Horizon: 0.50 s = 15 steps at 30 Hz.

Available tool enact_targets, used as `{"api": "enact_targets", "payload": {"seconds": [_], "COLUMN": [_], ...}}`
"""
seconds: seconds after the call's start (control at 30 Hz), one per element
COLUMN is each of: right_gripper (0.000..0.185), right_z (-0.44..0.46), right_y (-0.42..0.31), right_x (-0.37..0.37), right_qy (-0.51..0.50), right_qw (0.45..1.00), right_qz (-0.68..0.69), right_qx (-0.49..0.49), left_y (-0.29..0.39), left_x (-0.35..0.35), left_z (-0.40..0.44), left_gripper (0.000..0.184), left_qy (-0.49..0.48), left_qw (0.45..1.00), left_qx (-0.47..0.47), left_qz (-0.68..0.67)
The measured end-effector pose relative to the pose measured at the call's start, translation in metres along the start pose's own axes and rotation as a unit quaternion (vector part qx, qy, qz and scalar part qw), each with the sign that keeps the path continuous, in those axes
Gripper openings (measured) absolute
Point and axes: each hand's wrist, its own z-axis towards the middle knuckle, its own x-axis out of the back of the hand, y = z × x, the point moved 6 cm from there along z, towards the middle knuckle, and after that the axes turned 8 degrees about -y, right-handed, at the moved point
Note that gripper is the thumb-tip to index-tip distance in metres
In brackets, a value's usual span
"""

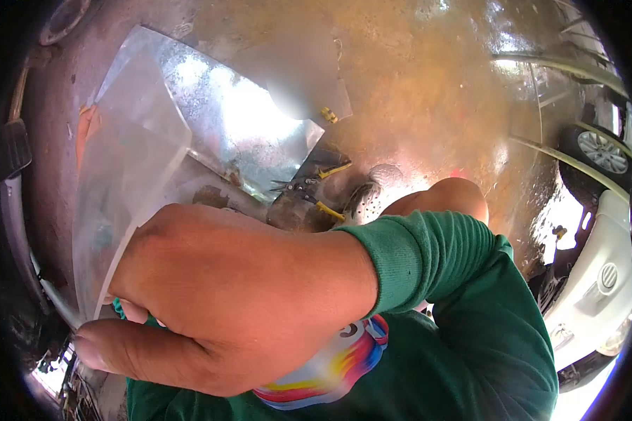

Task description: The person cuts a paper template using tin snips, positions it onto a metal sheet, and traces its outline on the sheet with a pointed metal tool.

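My right hand (218, 288) reaches across to the left, its back toward me. Its thumb and fingers close on the lower edge of a pale, see-through sheet (123, 161) that stands up and curves away from me. The curled fingers show only in part. My left hand cannot be made out. Beyond the sheet, a shiny metal sheet (221, 116) lies on the floor with strong glare on it. Close to its near corner is a pair of snips (305, 188) with yellow handles, their jaws apart.
The brown floor (414, 84) looks stained and glossy. A small yellow and black object (328, 114) lies past the metal sheet. On the right are a white car part (600, 281) and a wheel (602, 151). My bent knee (456, 196) juts out beyond my green sleeve (428, 252).
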Motion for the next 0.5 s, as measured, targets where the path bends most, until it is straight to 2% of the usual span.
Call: {"api": "enact_targets", "payload": {"seconds": [0.23, 0.37, 0.43, 0.5], "right_gripper": [0.055, 0.061, 0.059, 0.051], "right_z": [-0.001, -0.002, -0.003, -0.006], "right_y": [0.002, 0.004, 0.031, 0.068], "right_x": [-0.002, 0.002, 0.002, 0.006], "right_qy": [-0.021, -0.003, -0.058, 0.032], "right_qw": [0.999, 0.999, 0.991, 0.995], "right_qz": [-0.009, -0.035, -0.022, 0.066], "right_qx": [-0.038, -0.015, -0.122, -0.073], "left_y": [-0.008, -0.012, -0.006, 0.004], "left_x": [-0.029, -0.019, -0.01, -0.003], "left_z": [-0.008, 0.012, 0.011, 0.009], "left_gripper": [0.018, 0.018, 0.018, 0.018], "left_qy": [0.002, 0.01, 0.019, 0.032], "left_qw": [1.0, 1.0, 0.999, 0.996], "left_qx": [-0.008, -0.02, -0.039, -0.059], "left_qz": [-0.009, -0.019, -0.033, -0.05]}}
